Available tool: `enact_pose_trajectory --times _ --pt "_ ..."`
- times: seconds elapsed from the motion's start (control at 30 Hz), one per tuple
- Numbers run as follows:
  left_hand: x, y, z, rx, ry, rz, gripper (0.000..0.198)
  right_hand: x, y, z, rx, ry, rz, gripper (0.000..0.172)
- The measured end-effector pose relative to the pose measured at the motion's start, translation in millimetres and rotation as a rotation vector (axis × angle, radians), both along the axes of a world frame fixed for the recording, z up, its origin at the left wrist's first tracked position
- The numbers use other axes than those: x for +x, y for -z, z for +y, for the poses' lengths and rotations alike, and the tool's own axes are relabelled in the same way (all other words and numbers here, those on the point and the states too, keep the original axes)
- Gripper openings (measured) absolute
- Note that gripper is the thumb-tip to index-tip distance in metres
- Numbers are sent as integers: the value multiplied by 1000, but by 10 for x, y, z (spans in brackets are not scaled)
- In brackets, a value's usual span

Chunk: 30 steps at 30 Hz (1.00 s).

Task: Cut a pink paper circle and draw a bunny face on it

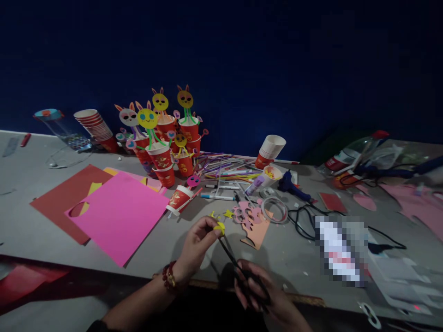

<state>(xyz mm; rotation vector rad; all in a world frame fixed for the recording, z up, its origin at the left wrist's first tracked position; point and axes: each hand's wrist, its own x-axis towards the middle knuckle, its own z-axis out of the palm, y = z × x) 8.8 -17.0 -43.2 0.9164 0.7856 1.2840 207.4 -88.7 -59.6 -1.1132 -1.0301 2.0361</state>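
Between thumb and fingertips, my left hand [199, 242] pinches a small yellow paper piece [220, 228] above the front of the table. Black-handled scissors [251, 283] are gripped in my right hand [265, 290], with their blades pointing up and left to the yellow piece. Whether the blades touch the paper I cannot tell. Just beyond my left fingertips lie yellow paper scraps [228, 214]. To their right are pink paper with round holes [246, 213] and an orange paper offcut [259, 233]. A red paper cup figure [180, 200] lies tipped over behind my left hand.
Several cup figures [161, 159] with paper animal heads stand at the back. Pink card [119, 216] covers brown card [69, 198] on the left. A tape roll [274, 210], blue glue gun [294, 186], black cable [301, 221] and stacked cups [270, 150] lie to the right.
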Motion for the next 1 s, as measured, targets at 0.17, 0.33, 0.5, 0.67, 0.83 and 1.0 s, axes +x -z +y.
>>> enact_pose_trajectory --times 0.17,0.33,0.5,0.67,0.83,1.0 --pt "-44 -8 10 54 -31 7 14 269 -68 12 32 0 -19 46" --pt "-1 -53 -47 54 101 15 15 70 -245 197 278 487 -130 38" --pt "28 -114 -102 34 168 61 20 -224 -320 370 471 622 -222 32" --pt "-8 -115 -120 47 154 199 21 -282 -404 434 492 541 -283 35" --pt "-19 -118 -152 56 204 271 20 -277 -485 514 422 510 -298 40" --pt "-77 -116 -107 23 256 35 17 -216 -504 590 303 536 -223 45"
